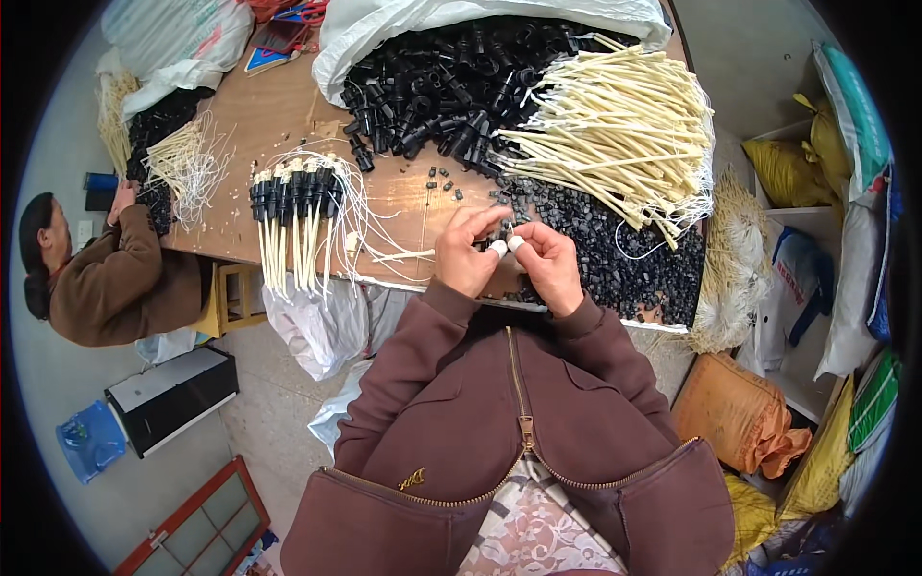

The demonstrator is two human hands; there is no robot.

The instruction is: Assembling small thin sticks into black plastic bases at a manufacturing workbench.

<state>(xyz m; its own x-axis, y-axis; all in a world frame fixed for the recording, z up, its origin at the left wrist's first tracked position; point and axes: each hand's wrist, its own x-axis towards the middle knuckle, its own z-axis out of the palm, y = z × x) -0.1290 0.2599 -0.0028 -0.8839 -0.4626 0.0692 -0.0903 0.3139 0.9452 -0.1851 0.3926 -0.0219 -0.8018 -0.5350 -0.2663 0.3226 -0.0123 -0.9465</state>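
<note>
Close together at the table's front edge, my left hand (pixel 465 254) and my right hand (pixel 547 267) meet with thumbs and fingertips pinched. White coverings wrap both thumb tips. What the fingers hold is too small and too hidden to name. Beneath and to the right of them spreads a heap of small black plastic pieces (pixel 634 274). Farther back lies a big pile of cream-coloured tubes with white wire ends (pixel 624 130). To the left, several cream tubes with black sockets on their tops (pixel 296 197) lie side by side, their white wires trailing right.
Black plastic sockets (pixel 423 101) spill from a white sack (pixel 499 13) at the back. At the far left another person (pixel 120 264) works at the same wooden table (pixel 274 110). A black box (pixel 178 398) stands on the floor; an orange sack (pixel 725 413) sits at right.
</note>
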